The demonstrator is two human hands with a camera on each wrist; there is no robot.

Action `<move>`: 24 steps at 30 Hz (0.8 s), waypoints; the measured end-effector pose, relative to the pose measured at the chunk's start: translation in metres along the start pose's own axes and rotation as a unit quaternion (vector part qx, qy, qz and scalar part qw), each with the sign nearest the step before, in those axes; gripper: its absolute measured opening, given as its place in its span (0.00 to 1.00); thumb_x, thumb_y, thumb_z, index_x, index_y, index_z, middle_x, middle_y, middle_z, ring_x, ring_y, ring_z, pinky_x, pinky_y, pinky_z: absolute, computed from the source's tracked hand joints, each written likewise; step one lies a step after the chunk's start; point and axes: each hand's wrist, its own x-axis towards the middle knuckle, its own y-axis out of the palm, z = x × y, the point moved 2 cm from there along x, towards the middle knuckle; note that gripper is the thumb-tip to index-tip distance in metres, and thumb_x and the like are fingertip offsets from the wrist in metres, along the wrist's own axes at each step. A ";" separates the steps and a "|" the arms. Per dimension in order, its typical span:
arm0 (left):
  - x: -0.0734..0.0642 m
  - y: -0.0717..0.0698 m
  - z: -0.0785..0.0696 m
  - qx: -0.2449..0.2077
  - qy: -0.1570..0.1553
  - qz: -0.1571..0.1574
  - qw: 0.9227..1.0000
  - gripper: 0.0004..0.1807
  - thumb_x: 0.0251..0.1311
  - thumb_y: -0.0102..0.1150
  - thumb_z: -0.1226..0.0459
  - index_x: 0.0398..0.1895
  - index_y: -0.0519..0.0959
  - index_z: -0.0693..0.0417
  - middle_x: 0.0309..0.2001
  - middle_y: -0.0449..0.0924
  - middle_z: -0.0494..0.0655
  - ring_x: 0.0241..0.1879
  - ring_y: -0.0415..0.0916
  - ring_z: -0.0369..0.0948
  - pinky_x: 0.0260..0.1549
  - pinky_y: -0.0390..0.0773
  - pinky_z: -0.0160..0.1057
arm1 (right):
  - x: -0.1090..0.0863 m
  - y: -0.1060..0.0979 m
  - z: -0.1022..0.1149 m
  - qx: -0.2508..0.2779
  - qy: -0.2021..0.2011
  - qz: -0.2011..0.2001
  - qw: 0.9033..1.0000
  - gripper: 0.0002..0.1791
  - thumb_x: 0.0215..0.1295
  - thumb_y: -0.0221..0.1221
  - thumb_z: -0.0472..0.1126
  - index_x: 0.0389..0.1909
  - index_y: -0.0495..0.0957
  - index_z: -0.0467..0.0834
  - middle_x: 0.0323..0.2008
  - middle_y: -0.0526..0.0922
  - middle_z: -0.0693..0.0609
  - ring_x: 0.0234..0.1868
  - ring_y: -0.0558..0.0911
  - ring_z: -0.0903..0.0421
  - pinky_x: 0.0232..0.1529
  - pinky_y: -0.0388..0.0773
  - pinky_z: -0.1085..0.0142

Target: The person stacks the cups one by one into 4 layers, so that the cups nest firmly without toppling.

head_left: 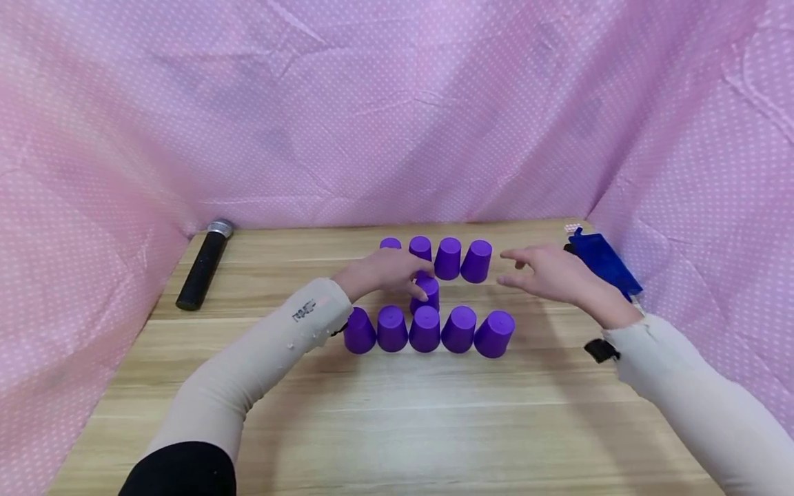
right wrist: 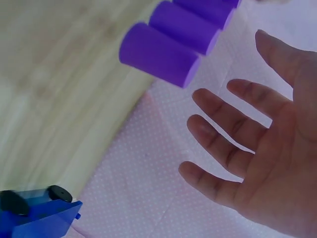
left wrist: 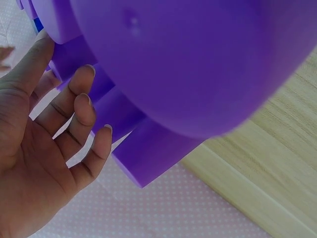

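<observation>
Purple cups [head_left: 494, 334] are standing mouth-down on the table [head_left: 403, 434], probably for steadiness, while the left hand [head_left: 391, 269] is pinching the middle cup [head_left: 433, 296] between two rows and the right hand [head_left: 548, 272] is hovering, fingers apart.

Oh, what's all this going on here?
A person is handling purple cups that stand upside down on a wooden table. The left hand holds a single cup between two rows. The right hand is open and empty, just right of the back row, where four cups show. The front row has five. A microphone lies to the left, and a blue object sits to the right.
</observation>
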 end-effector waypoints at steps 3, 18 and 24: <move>0.001 0.000 0.000 0.002 -0.003 0.000 1.000 0.29 0.60 0.62 0.39 0.61 0.76 0.37 0.43 0.82 0.39 0.43 0.77 0.41 0.47 0.77 0.47 | -0.021 0.007 0.004 -0.004 -0.013 0.006 1.000 0.33 0.67 0.60 0.61 0.65 0.75 0.43 0.48 0.87 0.43 0.51 0.84 0.42 0.50 0.78 0.44; 0.001 0.000 0.001 -0.003 -0.002 -0.004 1.000 0.27 0.60 0.63 0.40 0.60 0.76 0.36 0.43 0.82 0.38 0.42 0.77 0.41 0.46 0.77 0.47 | -0.050 0.051 0.011 0.001 -0.070 -0.009 0.998 0.33 0.61 0.67 0.58 0.60 0.79 0.41 0.42 0.88 0.47 0.44 0.85 0.47 0.48 0.80 0.48; 0.001 0.001 0.000 -0.004 -0.004 -0.001 1.000 0.27 0.60 0.63 0.40 0.60 0.76 0.37 0.41 0.81 0.38 0.41 0.77 0.41 0.45 0.77 0.46 | -0.049 0.056 0.014 0.004 -0.060 -0.011 0.998 0.32 0.60 0.67 0.58 0.60 0.80 0.42 0.50 0.87 0.44 0.52 0.84 0.42 0.54 0.78 0.44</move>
